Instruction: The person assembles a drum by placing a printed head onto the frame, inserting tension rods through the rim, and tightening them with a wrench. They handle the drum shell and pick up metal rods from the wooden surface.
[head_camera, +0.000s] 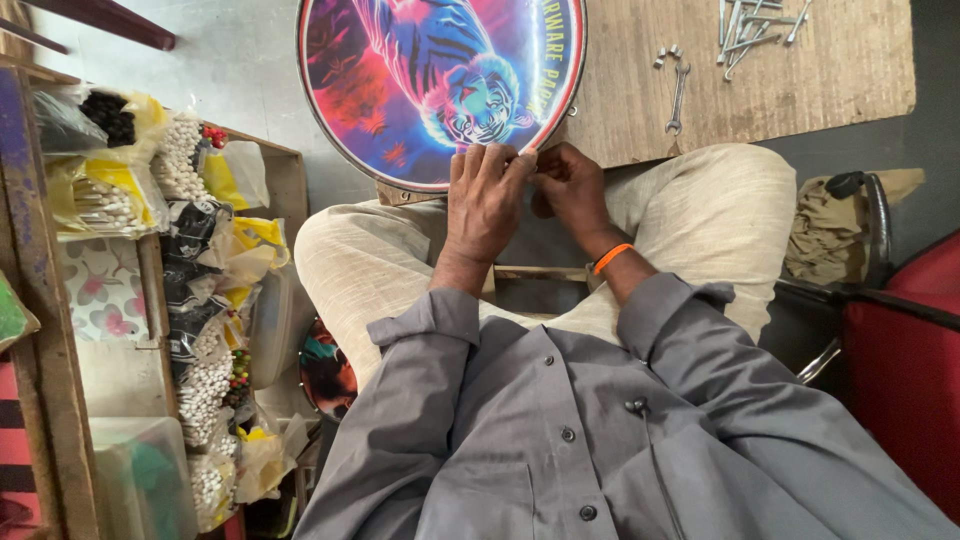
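Observation:
A round drum head (420, 70) printed with a blue and pink tiger lies on a low wooden table (800, 70) in front of my knees. My left hand (485, 200) rests flat on its near rim, fingers together and pointing at the edge. My right hand (572, 185), with an orange band on the wrist, is curled right beside it at the same spot on the rim. The fingertips of both hands meet at the rim; whatever small part they pinch is hidden.
A spanner (678, 98) and two small nuts (666, 55) lie on the table, with several long bolts (752, 25) at its far edge. A wooden shelf (150, 300) on the left holds bags of small white parts. A red chair (905, 370) stands at right.

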